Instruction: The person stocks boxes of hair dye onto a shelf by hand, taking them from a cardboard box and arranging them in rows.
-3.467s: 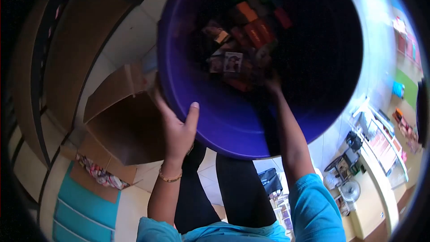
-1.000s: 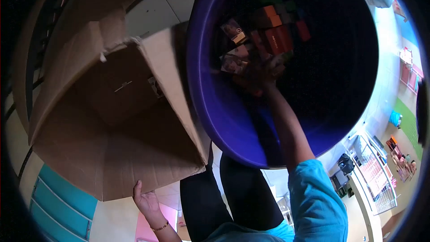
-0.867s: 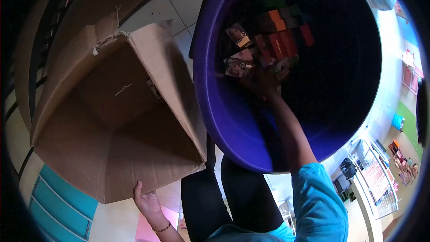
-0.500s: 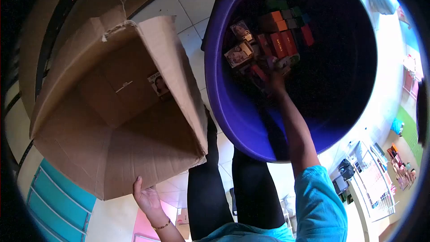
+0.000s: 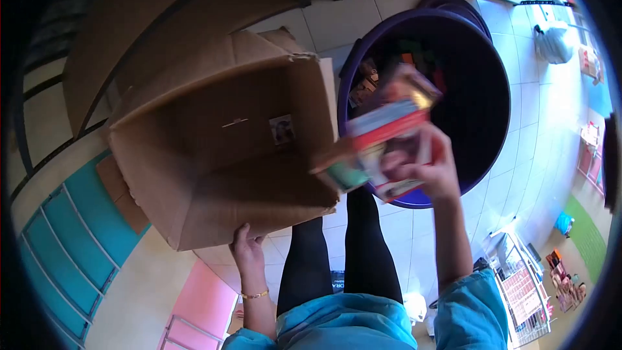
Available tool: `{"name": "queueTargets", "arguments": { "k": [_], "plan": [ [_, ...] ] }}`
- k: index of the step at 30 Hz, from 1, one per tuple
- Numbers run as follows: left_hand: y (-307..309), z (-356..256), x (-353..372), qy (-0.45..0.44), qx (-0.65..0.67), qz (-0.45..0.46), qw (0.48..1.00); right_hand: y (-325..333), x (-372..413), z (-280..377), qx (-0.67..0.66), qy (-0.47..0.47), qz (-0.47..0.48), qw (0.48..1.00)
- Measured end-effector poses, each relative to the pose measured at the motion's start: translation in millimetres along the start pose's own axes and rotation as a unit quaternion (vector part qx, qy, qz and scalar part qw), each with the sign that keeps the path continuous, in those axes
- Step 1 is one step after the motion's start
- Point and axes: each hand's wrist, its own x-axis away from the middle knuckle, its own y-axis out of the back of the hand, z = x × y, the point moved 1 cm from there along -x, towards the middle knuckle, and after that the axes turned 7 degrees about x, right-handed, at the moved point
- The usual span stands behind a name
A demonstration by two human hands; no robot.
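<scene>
A large cardboard box (image 5: 155,185), matt brown and creased, tilts in the left and middle of the frame with its open mouth facing the camera; the upper rim is torn and frayed. Inside it, a small picture-printed patch (image 5: 282,129) shows on the far wall. The left hand (image 5: 249,256) grasps the box's lower edge, one digit in front and the rest mostly hidden.

Right of centre stands a round, smooth purple tub (image 5: 479,107), dark within, with small printed packs (image 5: 364,81) lying in it. In front of its mouth, the right hand (image 5: 431,162) has its fingers closed around a cluster of cartons (image 5: 389,123), just beside the box's right edge. These are rectangular and flat-faced, with red, white and green panels and a glossy golden end; blur hides their lettering. Pale, square-jointed floor tiles (image 5: 518,97) show at right.
</scene>
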Motion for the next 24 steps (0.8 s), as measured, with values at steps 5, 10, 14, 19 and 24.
{"name": "queueTargets", "arguments": {
  "k": [5,10,14,19,24],
  "plan": [
    [4.5,-3.8,11.0,-0.006,0.0,0.019,1.0,-140.0,-51.4,1.6,0.36,0.214,0.097,0.903],
    [6.6,-6.9,37.5,0.008,-0.028,0.017,0.999,-199.6,-102.0,-96.1,0.542,0.002,0.303,0.784],
    [11.2,-12.0,54.2,0.009,-0.027,0.02,0.999,-215.9,-87.3,-156.9,0.259,0.084,0.119,0.955],
    [26.3,-7.8,22.6,0.021,-0.036,0.034,0.999,-130.4,-20.1,27.7,0.225,0.21,0.163,0.938],
    [22.2,-2.2,-4.3,-0.004,-0.015,0.027,1.0,53.6,-14.3,-56.2,0.261,0.039,-0.217,0.94]
  ]
}}
